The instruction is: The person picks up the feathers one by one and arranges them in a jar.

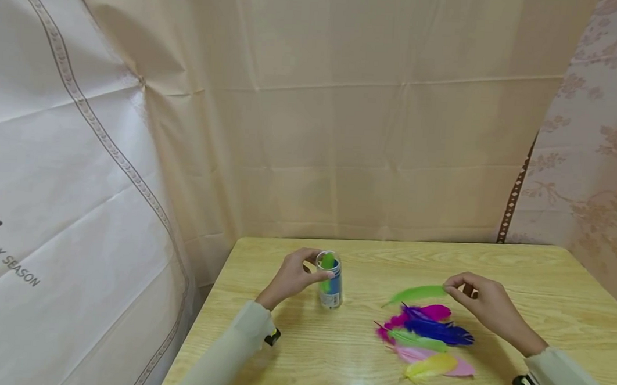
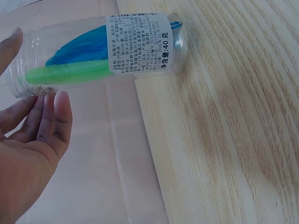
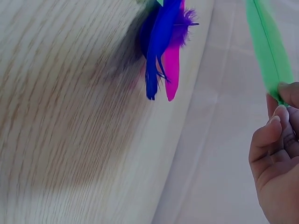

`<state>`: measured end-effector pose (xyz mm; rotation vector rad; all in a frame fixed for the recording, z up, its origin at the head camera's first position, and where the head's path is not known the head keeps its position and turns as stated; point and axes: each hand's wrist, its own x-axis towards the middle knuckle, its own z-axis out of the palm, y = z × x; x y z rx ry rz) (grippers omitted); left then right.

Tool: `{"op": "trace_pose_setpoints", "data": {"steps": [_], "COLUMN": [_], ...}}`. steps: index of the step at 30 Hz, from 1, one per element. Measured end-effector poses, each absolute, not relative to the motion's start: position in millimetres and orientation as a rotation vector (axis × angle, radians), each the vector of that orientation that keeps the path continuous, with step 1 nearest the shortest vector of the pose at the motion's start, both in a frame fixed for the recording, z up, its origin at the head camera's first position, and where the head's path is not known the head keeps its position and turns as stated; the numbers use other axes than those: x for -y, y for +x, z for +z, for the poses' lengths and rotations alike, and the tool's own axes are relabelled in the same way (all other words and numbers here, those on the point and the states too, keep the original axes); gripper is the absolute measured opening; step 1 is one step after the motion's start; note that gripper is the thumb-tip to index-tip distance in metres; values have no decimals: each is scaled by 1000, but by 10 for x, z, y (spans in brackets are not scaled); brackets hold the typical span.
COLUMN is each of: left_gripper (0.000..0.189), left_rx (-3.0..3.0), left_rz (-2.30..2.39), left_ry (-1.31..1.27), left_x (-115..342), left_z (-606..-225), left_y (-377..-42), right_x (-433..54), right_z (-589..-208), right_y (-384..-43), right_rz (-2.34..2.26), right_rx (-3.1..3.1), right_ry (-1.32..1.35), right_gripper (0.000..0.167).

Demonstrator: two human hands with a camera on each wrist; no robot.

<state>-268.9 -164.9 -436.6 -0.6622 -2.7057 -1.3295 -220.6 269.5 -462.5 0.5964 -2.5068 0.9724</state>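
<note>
Near the back left of the table stands a clear plastic jar (image 1: 332, 292) with a white printed label. My left hand (image 1: 295, 276) grips it near the rim between thumb and fingers. Inside the jar, the left wrist view shows a blue feather (image 2: 84, 46) and a green feather (image 2: 70, 71). My right hand (image 1: 483, 303) pinches another green feather (image 1: 419, 293) by one end, above the pile. In that pile lie a magenta feather (image 1: 435, 311), a dark blue feather (image 1: 439, 332), a light green feather (image 1: 421, 341), a pink feather (image 1: 464, 369) and a yellow feather (image 1: 430, 366).
The wooden table (image 1: 299, 360) carries the jar on the left and the feather pile right of the middle. Beige cloth (image 1: 369, 132) hangs behind its back edge, with pale printed cloth (image 1: 77, 203) at the left side.
</note>
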Motion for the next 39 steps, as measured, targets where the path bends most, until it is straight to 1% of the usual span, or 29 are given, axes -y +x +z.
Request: {"op": "trace_pose_setpoints", "data": {"steps": [15, 23, 29, 39], "left_gripper": [57, 55, 55, 52], "left_rx": [2706, 2699, 2694, 2681], "left_rz": [-1338, -1305, -1310, -1331], "left_ry": [-663, -663, -661, -683], "left_x": [1642, 1650, 1646, 1643], "left_z": [-4371, -4370, -4375, -4354], "left_y": [-2682, -2683, -2682, -2660], "right_x": [-2592, -2534, -2475, -2394], "right_z": [-4583, -4546, -4509, -4425], "right_y": [-2257, -2315, -2362, -2422], "right_rz": [1010, 990, 1003, 1017], "right_rx": [2494, 2454, 2461, 2452], "right_ry": [594, 623, 605, 607], "right_gripper": [5, 7, 4, 4]}}
